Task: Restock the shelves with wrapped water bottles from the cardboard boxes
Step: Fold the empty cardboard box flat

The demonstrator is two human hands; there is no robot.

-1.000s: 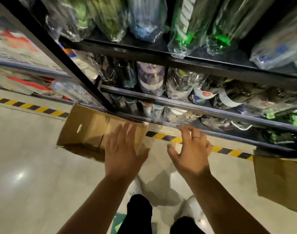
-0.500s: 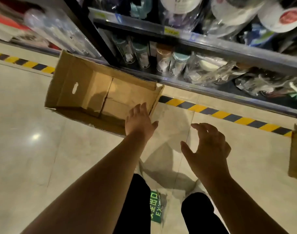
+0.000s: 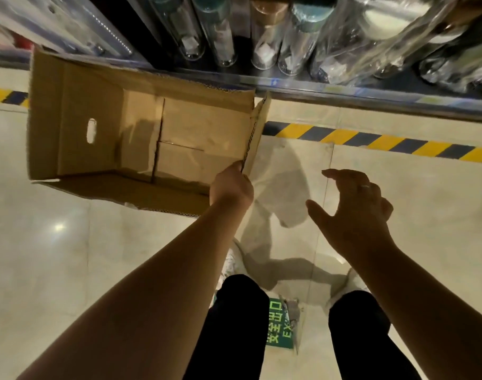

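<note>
Left hand (image 3: 231,186) gripping the right flap of an empty cardboard box (image 3: 97,127) on the floor, right hand (image 3: 352,209) hovering with fingers spread, wrapped bottles (image 3: 289,31) on the shelf above.

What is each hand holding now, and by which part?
The left hand grips the cardboard box by the near end of its right wall's top edge. The right hand holds nothing.

Brown cardboard box (image 3: 97,133); yellow-and-black striped floor tape (image 3: 371,142).

Left hand (image 3: 231,185) apparently on cardboard box (image 3: 70,119) edge; right hand (image 3: 355,207) apart.
</note>
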